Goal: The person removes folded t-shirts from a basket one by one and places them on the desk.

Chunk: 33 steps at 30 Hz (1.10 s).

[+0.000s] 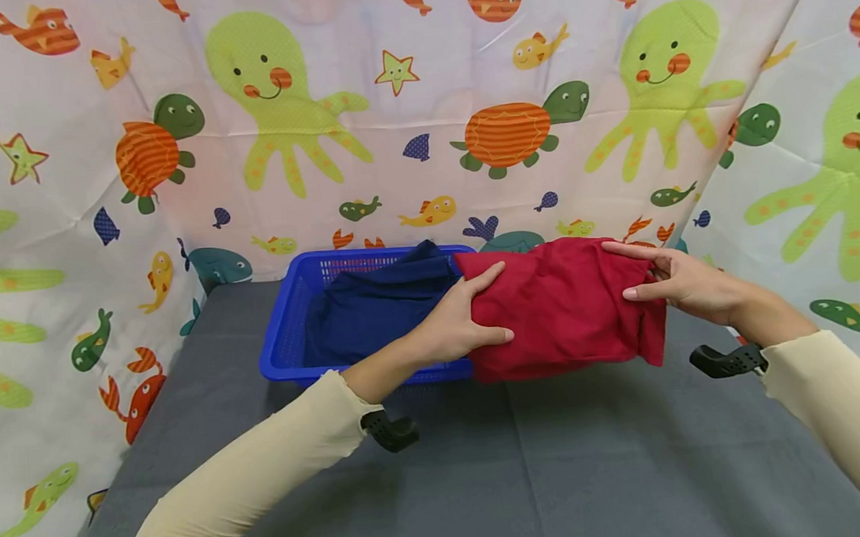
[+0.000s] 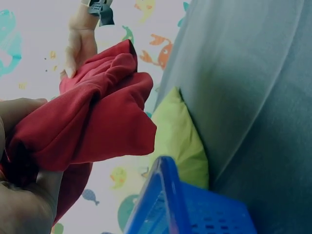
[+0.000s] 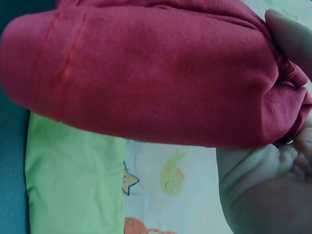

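Observation:
A folded red garment (image 1: 559,310), with a stitched hem in the right wrist view, is held up between both hands over the right end of a blue plastic basket (image 1: 276,333). My left hand (image 1: 447,323) grips its left edge, thumb in front. At its right edge my right hand (image 1: 697,285) pinches the fabric between thumb and fingers. Inside the basket lies a folded navy cloth (image 1: 374,312), partly covered by my left hand and the red garment.
Beyond the basket in the left wrist view, a yellow-green cloth item (image 2: 180,141) lies on the grey surface (image 1: 441,479); the red garment hides it from the head view. A white curtain (image 1: 398,213) with sea-animal prints surrounds the surface at the back and sides.

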### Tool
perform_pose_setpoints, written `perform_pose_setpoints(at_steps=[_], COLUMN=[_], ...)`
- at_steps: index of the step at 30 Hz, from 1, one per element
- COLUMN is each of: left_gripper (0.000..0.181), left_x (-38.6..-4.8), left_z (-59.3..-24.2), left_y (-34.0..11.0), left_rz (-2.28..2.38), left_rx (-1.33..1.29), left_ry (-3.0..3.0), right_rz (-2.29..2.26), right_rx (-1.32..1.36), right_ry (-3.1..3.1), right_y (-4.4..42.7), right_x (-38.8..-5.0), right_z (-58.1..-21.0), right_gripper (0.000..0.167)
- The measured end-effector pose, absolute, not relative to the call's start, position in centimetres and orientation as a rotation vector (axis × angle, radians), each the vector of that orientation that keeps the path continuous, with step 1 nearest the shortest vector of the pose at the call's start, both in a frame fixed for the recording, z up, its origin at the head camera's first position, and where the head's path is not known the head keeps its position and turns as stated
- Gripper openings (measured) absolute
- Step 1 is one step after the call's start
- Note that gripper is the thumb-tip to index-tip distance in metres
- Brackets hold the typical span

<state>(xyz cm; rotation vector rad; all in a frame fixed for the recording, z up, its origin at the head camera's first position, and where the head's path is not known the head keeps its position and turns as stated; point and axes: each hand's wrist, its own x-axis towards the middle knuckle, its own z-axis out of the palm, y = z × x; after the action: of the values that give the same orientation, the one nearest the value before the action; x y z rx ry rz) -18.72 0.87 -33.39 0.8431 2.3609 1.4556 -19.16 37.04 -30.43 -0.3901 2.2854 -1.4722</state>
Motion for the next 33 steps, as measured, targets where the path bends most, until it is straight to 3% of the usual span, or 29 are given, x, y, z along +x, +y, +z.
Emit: perform_pose_setpoints(at_steps=[14, 33], left_gripper=[0.092, 0.087], left_x=[-17.5, -16.4], left_z=[-34.7, -39.1], left_y=[4.6, 11.5], left_rz=[1.477, 1.37], left_rx=[0.893, 0.854], left_ry=[2.289, 2.287], right_rz=[-1.399, -1.351], right_rx=[-0.368, -0.29], right_ry=[2.331, 2.279], right_y=[41.2, 47.8], right_x=[-17.8, -16.6], right_z=[-31.5, -35.9], right_gripper=[0.071, 0.07])
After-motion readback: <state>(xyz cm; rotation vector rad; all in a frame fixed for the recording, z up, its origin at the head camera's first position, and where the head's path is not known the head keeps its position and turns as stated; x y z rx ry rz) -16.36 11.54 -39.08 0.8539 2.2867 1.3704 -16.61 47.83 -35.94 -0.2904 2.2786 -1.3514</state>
